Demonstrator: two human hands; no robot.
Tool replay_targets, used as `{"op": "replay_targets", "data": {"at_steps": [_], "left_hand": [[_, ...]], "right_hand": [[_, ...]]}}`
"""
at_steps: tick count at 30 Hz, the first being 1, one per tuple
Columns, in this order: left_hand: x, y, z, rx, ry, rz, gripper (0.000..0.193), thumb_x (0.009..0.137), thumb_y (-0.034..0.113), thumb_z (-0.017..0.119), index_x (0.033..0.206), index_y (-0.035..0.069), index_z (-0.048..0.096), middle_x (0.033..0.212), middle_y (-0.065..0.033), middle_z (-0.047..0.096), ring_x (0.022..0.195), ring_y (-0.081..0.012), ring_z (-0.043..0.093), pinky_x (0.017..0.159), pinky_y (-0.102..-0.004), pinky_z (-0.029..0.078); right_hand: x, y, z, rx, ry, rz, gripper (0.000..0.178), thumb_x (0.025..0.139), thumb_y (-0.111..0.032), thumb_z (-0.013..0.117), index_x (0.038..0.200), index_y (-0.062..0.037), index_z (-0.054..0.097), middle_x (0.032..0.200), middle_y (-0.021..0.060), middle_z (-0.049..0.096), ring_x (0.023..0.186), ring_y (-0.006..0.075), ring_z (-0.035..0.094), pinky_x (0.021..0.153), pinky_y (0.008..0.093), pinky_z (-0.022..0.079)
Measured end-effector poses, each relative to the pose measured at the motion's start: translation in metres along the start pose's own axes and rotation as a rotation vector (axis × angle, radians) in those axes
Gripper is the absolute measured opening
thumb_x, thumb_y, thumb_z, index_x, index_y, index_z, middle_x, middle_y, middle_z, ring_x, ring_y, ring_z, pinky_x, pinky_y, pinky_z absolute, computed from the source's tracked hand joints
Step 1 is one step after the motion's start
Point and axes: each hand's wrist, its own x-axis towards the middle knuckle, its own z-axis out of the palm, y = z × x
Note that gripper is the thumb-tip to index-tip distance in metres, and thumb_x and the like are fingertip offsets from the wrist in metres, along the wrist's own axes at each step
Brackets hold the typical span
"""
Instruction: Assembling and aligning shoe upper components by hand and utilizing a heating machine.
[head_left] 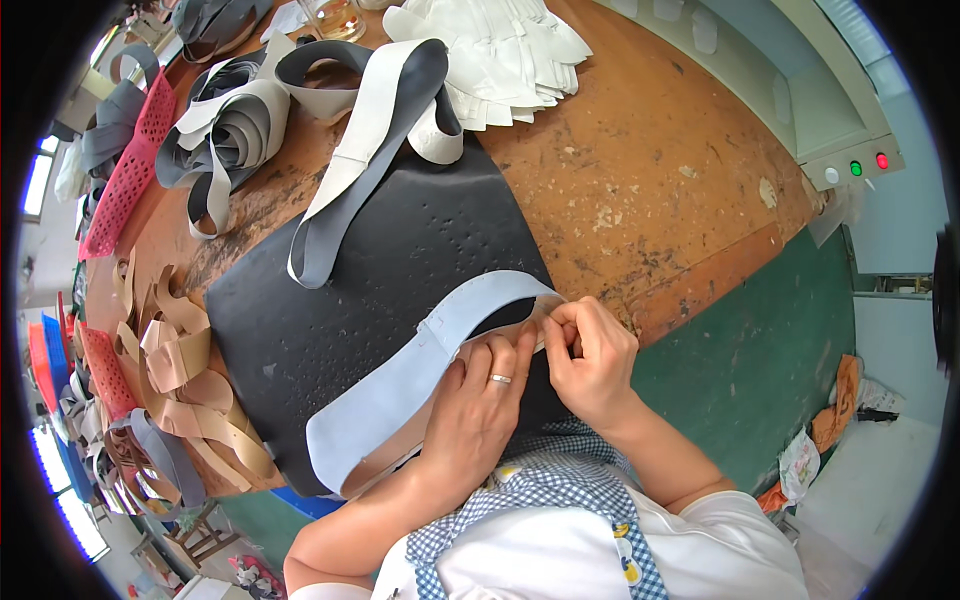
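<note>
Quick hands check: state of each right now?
Left hand: against the inner side of the pale-blue, curved flat strip; grip cannot be told.
Right hand: closed, pinching the strip near its right end.

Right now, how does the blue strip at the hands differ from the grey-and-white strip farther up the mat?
The blue strip is pale blue outside, pinkish inside; the grey-and-white strip shows white and dark grey faces.
The right hand pinches the blue strip near its end; no hand touches the grey-and-white strip.
Both are bent bands with a seam across.
</note>
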Motion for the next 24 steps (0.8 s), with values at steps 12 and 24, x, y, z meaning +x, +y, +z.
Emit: {"op": "replay_targets", "data": {"at_steps": [12, 24], "left_hand": [[0.006, -0.003, -0.009, -0.124, 0.029, -0.001, 0.071, 0.078, 0.01, 0.059, 0.147, 0.003, 0.046, 0.116, -0.0131, 0.05, 0.103, -0.0246, 0.053, 0.087, -0.0316, 0.048], [0.012, 0.0, 0.005, -0.362, 0.204, -0.145, 0.06, 0.079, 0.014, 0.067, 0.135, 0.0, 0.051, 0.116, -0.0126, 0.05, 0.104, -0.0268, 0.051, 0.082, -0.0378, 0.043]], "right_hand": [[0.006, 0.007, -0.008, 0.013, -0.034, 0.261, 0.023, 0.08, -0.002, 0.075, 0.084, -0.0037, 0.053, 0.063, 0.0047, 0.051, 0.051, 0.0144, 0.049, 0.048, 0.0307, 0.04], [0.08, -0.003, 0.008, -0.009, -0.248, -0.212, 0.029, 0.088, -0.01, 0.069, 0.114, -0.0039, 0.058, 0.084, 0.0102, 0.066, 0.067, 0.0286, 0.065, 0.064, 0.0367, 0.053]]}}
